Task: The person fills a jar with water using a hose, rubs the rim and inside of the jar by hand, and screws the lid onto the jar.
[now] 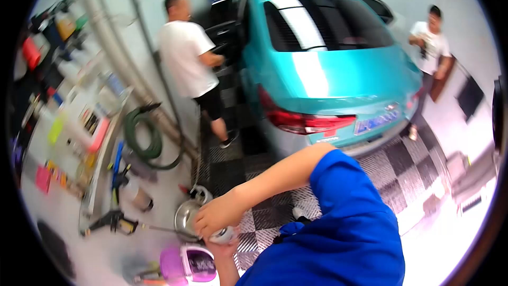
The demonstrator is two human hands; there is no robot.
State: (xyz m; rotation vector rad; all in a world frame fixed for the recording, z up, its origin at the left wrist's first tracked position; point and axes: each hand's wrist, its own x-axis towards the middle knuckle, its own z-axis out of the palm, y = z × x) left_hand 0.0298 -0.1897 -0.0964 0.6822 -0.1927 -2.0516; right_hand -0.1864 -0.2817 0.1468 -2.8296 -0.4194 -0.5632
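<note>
Low at the centre, my right hand [218,216] reaches across from a blue sleeve, its fingers curled over a small white-and-grey object [224,234]. Just below it, my left hand [226,249] is wrapped round the same object from underneath. Blur and the fingers hide what kind of thing it is. Directly behind my right hand is a shiny metal bowl-like vessel [184,218], with a smaller metal piece [201,194] beside it. Below the hands sits a purple and white bucket [170,265].
A teal car [338,74] stands ahead on a checkered floor [402,156]. One person [185,58] stands at its left side, another [431,47] at its right. At left are a shelf with bottles [87,122], a coiled green hose [143,137] and a spray gun [114,223].
</note>
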